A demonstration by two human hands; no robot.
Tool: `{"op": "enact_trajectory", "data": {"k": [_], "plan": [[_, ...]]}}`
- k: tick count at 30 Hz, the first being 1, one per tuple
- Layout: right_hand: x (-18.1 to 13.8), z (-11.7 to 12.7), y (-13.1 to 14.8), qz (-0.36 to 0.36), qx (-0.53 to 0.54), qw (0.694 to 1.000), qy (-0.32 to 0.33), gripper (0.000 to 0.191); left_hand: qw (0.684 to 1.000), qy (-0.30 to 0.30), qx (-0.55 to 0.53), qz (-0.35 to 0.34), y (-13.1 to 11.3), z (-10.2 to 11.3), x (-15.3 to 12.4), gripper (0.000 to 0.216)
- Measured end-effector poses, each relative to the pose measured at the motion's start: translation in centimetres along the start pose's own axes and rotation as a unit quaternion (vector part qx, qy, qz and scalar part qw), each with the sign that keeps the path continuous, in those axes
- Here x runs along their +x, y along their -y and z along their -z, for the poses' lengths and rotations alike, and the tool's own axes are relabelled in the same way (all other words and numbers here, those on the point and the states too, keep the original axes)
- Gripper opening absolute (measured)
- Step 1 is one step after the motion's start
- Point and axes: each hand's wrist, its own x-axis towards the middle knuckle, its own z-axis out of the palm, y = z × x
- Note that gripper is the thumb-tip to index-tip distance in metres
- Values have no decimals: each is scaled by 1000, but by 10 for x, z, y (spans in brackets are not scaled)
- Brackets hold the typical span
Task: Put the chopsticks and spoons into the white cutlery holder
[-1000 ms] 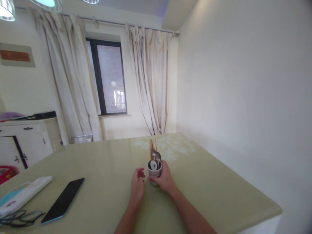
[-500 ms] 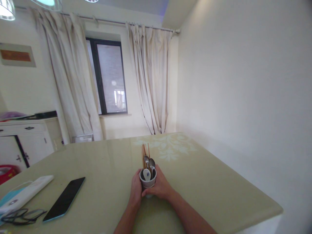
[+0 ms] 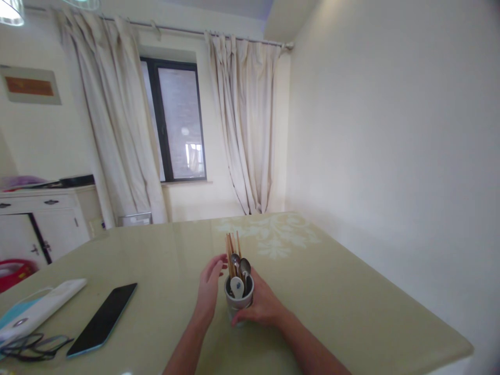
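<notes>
A grey utensil holder [image 3: 239, 304] is on the table in front of me, with wooden chopsticks [image 3: 228, 247], two metal spoons [image 3: 245, 266] and a white ceramic spoon [image 3: 237, 286] with a blue mark standing in it. My right hand [image 3: 262, 302] is wrapped round its right side, the thumb across the front. My left hand [image 3: 211, 284] is just off the holder's left side, fingers apart and bent toward the chopsticks, holding nothing. The holder's base is partly hidden by my right thumb.
The pale green table [image 3: 164, 291] bears a dark phone [image 3: 103, 319], a white power strip or similar long device [image 3: 42, 307], and black-framed glasses [image 3: 35, 346] on the left. A bare wall [image 3: 390, 156] runs along the right edge. A white cabinet [image 3: 58, 219] stands at the far left.
My left hand has let go of the holder and moved up and left, its fingers opening. My right hand keeps its hold. The holder shows slightly lower and nearer.
</notes>
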Motion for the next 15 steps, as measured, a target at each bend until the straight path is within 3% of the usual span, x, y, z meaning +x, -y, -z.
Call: {"op": "enact_trajectory", "data": {"k": [4,15], "plan": [[0,2,4,-13,8,1000,7,120,997,70,7,-9,-16,-3,5,41],[1,9,19,-13,93,993,65,116,990,118,63,-44,-24,-7,1,36]]}}
